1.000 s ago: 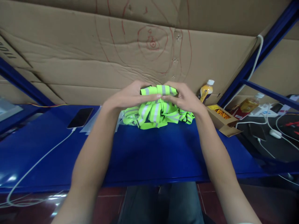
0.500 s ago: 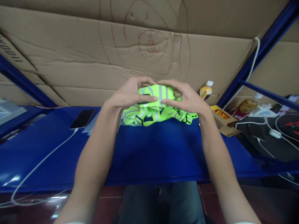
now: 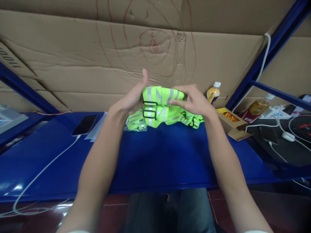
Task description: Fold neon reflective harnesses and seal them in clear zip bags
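A bundle of neon-green straps with grey reflective stripes (image 3: 165,97) is held up between my hands, its lower part over the blue table. Two black buckles (image 3: 149,114) show on its left side. My left hand (image 3: 133,97) supports the left end, thumb raised off the fabric and the other fingers hidden behind it. On the right, my right hand (image 3: 191,98) grips the bundle, thumb in front and fingers at the top and behind. Clear plastic with green material (image 3: 137,125) lies under the left side.
A black phone (image 3: 85,125) with a white cable lies left on the blue table (image 3: 165,158). At the right are an orange-yellow bottle (image 3: 213,93) and an open cardboard box (image 3: 232,124). Cardboard (image 3: 73,71) stands behind.
My left thumb has lifted off the front of the bundle and points up. The bundle has turned, so the buckles now show at its left. My right hand still holds it.
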Available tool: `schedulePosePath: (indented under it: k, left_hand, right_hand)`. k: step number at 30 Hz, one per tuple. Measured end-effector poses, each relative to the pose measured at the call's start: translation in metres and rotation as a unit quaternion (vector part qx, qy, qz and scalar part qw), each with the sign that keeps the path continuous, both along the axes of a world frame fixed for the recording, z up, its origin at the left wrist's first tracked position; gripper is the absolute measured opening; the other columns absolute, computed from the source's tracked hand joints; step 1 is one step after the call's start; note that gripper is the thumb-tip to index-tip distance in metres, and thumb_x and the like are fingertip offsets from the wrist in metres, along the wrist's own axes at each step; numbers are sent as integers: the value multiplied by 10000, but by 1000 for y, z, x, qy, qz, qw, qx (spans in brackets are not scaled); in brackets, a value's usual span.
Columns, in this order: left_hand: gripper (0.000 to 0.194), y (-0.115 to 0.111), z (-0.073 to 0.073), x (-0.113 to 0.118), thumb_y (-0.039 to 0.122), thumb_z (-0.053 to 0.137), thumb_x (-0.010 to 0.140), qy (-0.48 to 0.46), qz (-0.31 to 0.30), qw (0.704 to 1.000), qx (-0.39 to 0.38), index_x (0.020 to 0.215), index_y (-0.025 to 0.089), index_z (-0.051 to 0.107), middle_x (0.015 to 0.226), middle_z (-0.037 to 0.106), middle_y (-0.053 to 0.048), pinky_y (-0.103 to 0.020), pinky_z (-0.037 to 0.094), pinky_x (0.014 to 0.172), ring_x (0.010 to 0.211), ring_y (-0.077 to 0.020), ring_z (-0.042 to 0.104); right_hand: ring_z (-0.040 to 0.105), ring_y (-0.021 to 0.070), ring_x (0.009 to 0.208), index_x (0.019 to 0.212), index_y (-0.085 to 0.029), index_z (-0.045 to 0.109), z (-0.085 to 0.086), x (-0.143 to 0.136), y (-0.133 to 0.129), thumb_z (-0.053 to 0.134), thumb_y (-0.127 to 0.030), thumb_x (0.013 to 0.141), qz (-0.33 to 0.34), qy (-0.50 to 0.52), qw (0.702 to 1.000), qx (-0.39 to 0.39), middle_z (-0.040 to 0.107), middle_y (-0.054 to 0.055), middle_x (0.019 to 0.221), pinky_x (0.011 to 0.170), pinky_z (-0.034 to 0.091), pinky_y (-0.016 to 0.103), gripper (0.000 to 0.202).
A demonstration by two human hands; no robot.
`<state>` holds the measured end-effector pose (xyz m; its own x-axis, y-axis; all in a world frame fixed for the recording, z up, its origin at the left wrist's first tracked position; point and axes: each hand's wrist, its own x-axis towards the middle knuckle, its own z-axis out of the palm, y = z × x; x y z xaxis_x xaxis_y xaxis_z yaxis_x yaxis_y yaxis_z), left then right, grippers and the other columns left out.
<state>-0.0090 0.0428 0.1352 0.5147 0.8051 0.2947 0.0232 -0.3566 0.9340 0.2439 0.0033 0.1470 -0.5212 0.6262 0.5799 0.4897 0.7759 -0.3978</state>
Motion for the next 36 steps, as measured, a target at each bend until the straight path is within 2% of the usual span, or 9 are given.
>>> schedulePosePath:
  k: [4, 7, 11, 17, 21, 24, 29, 32, 36]
  left_hand:
    - [539, -1, 5, -3, 724, 822, 868, -38, -15, 998, -50, 798, 198, 733, 748, 735, -67, -344, 623, 689, 739, -238, 745]
    - [412, 1, 7, -9, 538, 989, 734, -27, -20, 998, -52, 841, 185, 805, 822, 787, -81, -318, 612, 657, 712, -209, 730]
    - [459, 5, 6, -14, 407, 1032, 650, 5, -1, 999, 35, 1005, 196, 832, 996, 830, -106, -327, 626, 720, 864, -255, 791]
    - [502, -10, 14, -7, 321, 992, 681, 109, -2, 967, 232, 1150, 251, 827, 1212, 815, -74, -334, 582, 972, 1144, -282, 756]
    - [449, -19, 18, -1, 336, 962, 721, 127, 3, 956, 265, 1145, 268, 829, 1198, 814, -66, -332, 562, 959, 1120, -289, 749]
    - [518, -16, 12, 4, 462, 988, 729, 85, 44, 955, 281, 1169, 253, 813, 1227, 803, -77, -333, 558, 984, 1136, -283, 736]
    - [712, -1, -1, 7, 915, 646, 879, -35, 19, 989, 139, 1007, 229, 788, 1021, 803, -119, -395, 638, 800, 998, -319, 775]
    - [649, 2, -1, 3, 871, 620, 928, -43, 18, 996, 79, 953, 239, 762, 852, 771, -99, -426, 668, 738, 926, -342, 799]
    - [550, -1, 6, 0, 769, 707, 918, -40, -18, 998, 38, 998, 229, 764, 868, 791, -114, -464, 705, 739, 907, -361, 810]
  right_hand:
    - [729, 321, 1179, 1241, -258, 799, -7, -10, 4, 668, -445, 1036, -21, -13, 997, 77, 814, 76, 1250, 1102, 535, 475, 307]
    - [665, 339, 1367, 1389, -280, 759, -9, -14, 5, 618, -322, 1027, -16, -24, 993, 111, 741, 91, 1457, 1228, 472, 544, 391]
    - [643, 336, 1405, 1477, -272, 707, -5, -6, 4, 739, -455, 959, 51, -38, 994, 84, 683, 115, 1538, 1227, 479, 540, 550]
    - [719, 301, 1140, 1297, -189, 763, -5, 6, 6, 825, -595, 886, 43, -54, 997, -21, 803, 105, 1264, 1029, 550, 432, 581]
    - [708, 250, 1008, 1125, -174, 764, -11, 4, 11, 831, -660, 852, 103, -10, 991, -89, 805, 57, 1080, 885, 565, 352, 562]
    - [696, 226, 895, 1054, -191, 733, -12, 3, 11, 816, -686, 857, 94, 41, 989, -108, 779, 40, 992, 782, 575, 341, 539]
    - [704, 282, 946, 1024, -247, 719, -6, 0, 4, 798, -639, 898, 3, 42, 999, -19, 776, 49, 999, 880, 613, 440, 419]
    - [705, 332, 1121, 1145, -268, 747, -4, -6, 1, 769, -568, 940, -32, 22, 999, 38, 798, 64, 1122, 1017, 591, 474, 363]
    - [709, 331, 1223, 1296, -250, 729, -12, -13, 5, 707, -444, 985, -33, 15, 994, 101, 791, 95, 1280, 1096, 558, 466, 367]
